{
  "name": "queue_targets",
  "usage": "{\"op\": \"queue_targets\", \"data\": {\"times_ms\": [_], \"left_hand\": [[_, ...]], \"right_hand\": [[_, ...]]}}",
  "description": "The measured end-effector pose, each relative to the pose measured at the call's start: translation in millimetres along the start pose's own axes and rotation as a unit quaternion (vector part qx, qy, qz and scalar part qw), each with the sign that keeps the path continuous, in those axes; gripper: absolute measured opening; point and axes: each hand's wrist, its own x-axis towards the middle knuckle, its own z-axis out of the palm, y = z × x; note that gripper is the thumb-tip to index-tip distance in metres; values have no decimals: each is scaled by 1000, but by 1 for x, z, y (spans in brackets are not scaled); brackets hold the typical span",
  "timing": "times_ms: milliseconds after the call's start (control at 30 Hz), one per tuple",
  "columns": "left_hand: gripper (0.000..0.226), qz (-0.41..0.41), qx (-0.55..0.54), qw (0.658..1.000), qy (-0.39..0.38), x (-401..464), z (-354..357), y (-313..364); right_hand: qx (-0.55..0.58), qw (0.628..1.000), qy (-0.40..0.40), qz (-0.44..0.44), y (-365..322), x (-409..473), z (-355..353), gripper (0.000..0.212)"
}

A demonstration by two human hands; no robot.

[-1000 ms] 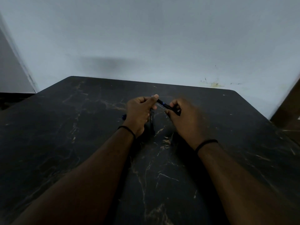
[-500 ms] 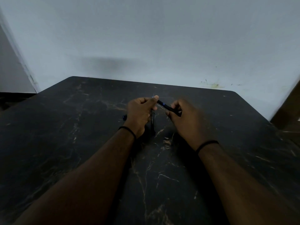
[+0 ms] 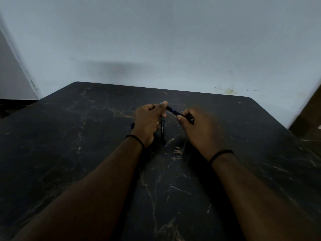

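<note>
Barely shifted since before, our left hand (image 3: 147,120) and right hand (image 3: 196,127) — each pinching one end of a dark pen (image 3: 172,110), over the counter (image 3: 69,136), mid-width.

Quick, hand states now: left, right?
Left hand: closed, pinching the slim dark pen plus another dark stick.
Right hand: closed, pinching the same pen's other end.

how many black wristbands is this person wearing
2: left band round the left wrist, right band round the right wrist. No others show on either forearm.
</note>
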Motion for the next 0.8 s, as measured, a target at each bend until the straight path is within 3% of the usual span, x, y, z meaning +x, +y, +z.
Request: {"op": "queue_targets", "data": {"times_ms": [133, 233, 633, 733, 800], "left_hand": [[21, 0, -3, 1000, -1, 0, 0, 0], [21, -1, 3, 1000, -1, 0, 0, 0], [20, -4, -10, 1000, 1, 4, -2, -4], [20, -3, -7, 1000, 1, 4, -2, -4], [20, -4, -3, 1000, 1, 5, -2, -4]], "right_hand": [[32, 999, -9, 4, -2, 1, 1, 14], [34, 999, 0, 20, 1, -1, 1, 28], [46, 999, -2, 11, 3, 2, 7, 7], [59, 998, 12, 23, 4, 1, 7, 23], [41, 999, 12, 18, 6, 1, 7, 20]]}}
